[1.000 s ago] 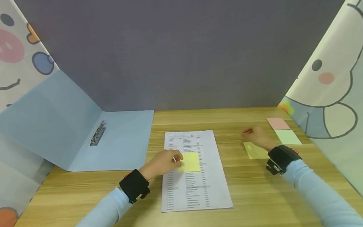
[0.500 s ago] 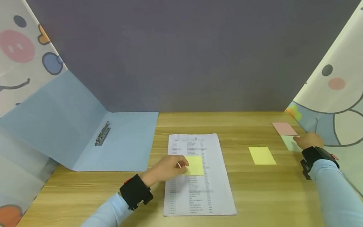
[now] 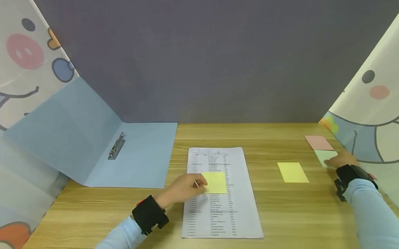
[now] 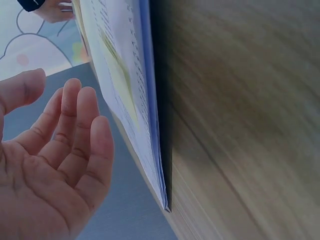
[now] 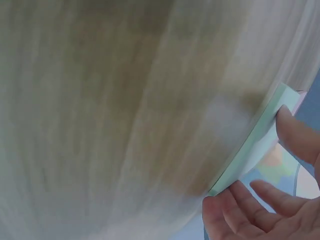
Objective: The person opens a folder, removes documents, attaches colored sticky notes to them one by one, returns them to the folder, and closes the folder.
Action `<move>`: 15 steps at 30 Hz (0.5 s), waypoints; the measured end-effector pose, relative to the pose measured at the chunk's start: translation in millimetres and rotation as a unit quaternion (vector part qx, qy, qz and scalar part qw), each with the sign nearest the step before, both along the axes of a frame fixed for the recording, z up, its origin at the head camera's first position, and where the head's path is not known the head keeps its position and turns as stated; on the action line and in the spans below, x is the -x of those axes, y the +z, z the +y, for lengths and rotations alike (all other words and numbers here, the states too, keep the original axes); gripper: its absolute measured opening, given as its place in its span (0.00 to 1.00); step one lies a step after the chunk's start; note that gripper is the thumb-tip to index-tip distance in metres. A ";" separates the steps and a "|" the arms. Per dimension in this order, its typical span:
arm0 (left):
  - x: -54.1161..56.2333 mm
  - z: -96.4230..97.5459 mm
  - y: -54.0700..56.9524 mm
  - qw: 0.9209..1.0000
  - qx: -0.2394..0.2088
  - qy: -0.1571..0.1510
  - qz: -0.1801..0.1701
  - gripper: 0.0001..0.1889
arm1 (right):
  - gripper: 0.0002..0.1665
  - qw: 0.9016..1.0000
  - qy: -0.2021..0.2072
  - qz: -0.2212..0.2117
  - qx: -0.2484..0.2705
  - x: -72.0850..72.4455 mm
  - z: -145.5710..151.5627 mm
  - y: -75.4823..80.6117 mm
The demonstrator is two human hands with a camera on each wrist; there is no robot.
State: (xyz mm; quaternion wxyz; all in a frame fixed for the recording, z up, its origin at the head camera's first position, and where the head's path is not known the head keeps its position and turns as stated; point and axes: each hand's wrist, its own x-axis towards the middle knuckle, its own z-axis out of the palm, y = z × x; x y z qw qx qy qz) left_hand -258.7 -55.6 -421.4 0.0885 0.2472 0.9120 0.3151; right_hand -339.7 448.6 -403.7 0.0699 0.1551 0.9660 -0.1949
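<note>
My left hand point(image 3: 181, 187) hovers at the left side of a yellow sticky note point(image 3: 217, 183) lying on a stack of printed sheets point(image 3: 223, 223). Its fingers are loosely bent with nothing between them, as the left wrist view also shows. At the far right, my right hand point(image 3: 342, 159) is at a light green sticky note pad point(image 5: 255, 137). In the right wrist view the thumb is on one end of the pad and the fingertips at its other end, so the hand spans and grips it. The pad lies at the table surface, partly covered by the hand.
A pink sticky note pad point(image 3: 319, 142) adjoins the green one at the back. A yellow pad point(image 3: 293, 172) lies between the sheets and the right arm. An open blue folder point(image 3: 146, 155) with a metal clip point(image 3: 117, 146) stands at left, its cover leaning on the patterned side wall.
My right hand has moved right from behind the yellow pad to the green pad, and stays there since half a second ago. The left hand keeps its place by the note.
</note>
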 end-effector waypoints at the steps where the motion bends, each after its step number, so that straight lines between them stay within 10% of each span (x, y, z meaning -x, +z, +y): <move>1: -0.1 0.0 -0.1 1.000 -0.001 0.001 -0.001 0.10 | 0.43 1.000 -0.001 0.001 0.006 -1.1 -1.2 1.8; 15: -0.7 1.5 -3.0 1.000 -0.011 -0.015 -0.005 0.11 | 0.47 1.000 -0.017 0.015 0.004 5.6 18.9 -9.8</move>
